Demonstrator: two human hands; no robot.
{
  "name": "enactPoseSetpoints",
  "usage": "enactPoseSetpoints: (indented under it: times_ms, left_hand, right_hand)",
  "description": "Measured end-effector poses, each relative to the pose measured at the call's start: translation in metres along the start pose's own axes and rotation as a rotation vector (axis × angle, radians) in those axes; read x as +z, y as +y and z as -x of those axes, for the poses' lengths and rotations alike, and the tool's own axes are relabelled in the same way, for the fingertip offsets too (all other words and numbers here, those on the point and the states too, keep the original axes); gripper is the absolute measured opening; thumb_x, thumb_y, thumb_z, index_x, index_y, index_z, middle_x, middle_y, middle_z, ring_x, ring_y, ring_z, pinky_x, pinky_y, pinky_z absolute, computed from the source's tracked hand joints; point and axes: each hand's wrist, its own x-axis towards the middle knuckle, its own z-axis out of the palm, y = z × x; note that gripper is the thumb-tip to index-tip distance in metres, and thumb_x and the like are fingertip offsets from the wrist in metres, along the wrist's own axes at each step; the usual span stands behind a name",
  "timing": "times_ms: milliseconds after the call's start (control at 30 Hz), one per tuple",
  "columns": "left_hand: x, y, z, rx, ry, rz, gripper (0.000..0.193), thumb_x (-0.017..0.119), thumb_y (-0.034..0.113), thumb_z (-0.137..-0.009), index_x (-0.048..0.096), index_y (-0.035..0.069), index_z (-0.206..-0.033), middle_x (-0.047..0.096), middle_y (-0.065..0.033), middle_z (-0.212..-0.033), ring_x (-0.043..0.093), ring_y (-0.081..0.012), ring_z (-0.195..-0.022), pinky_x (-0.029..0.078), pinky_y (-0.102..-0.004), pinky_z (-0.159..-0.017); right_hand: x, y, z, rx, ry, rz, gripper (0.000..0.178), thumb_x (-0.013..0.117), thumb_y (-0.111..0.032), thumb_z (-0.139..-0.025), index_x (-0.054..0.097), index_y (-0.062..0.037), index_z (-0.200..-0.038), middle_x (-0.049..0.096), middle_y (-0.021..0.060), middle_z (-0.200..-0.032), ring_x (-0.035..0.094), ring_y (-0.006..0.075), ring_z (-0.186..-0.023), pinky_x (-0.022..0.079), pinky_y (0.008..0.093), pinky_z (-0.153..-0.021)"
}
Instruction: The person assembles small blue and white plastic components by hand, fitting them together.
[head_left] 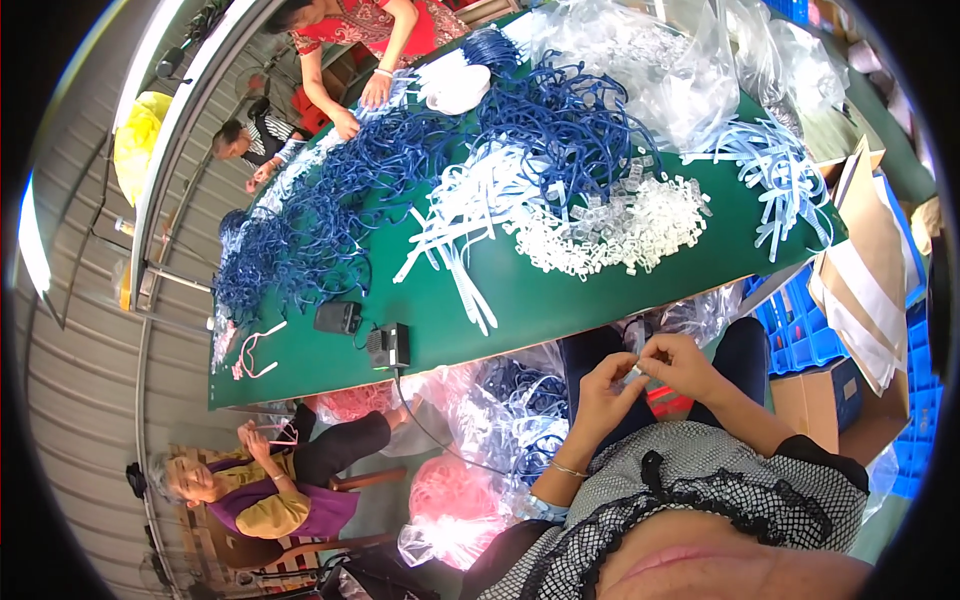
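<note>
Pinching fingers bring your left hand [605, 395] and right hand [688, 366] together at lower right of centre, their tips closed on a small white piece [633, 373]. It lies directly between them, neither hand clearly nearer; its long axis cannot be made out. Your dark-trousered legs [742, 360] spread either side, leaving room between. Higher in the frame runs the near edge of the smooth green table [540, 312], bearing a pile of small white and clear plastic pieces [610, 238]. At right, a brown cardboard box [803, 405] limits your elbow.
</note>
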Motion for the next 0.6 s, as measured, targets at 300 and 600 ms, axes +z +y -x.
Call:
enactPoseSetpoints:
  times_ms: [300,600]
  left_hand:
    - [0.005,0.012,0.002,-0.111,0.012,0.078,0.014,0.063,0.001,-0.076,0.058,-0.001,-0.088,0.061,-0.0036,-0.078,0.058,-0.0088,-0.069,0.047,-0.0216,-0.062]
    - [-0.006,0.013,-0.016,-0.349,-0.134,0.361,0.018,0.052,0.015,-0.086,0.055,0.000,-0.095,0.059,-0.0033,-0.075,0.051,-0.0073,-0.061,0.042,-0.0204,-0.056]
  right_hand:
    - [-0.003,0.008,0.013,-0.023,0.152,-0.175,0.005,0.060,-0.004,-0.080,0.058,0.0013,-0.079,0.057,0.0002,-0.070,0.051,0.0033,-0.061,0.041,0.0185,-0.052]
    - [-0.004,-0.015,0.002,0.040,0.193,-0.110,0.010,0.058,-0.010,-0.082,0.060,0.0000,-0.080,0.057,0.0008,-0.071,0.049,0.0033,-0.061,0.040,0.0195,-0.051]
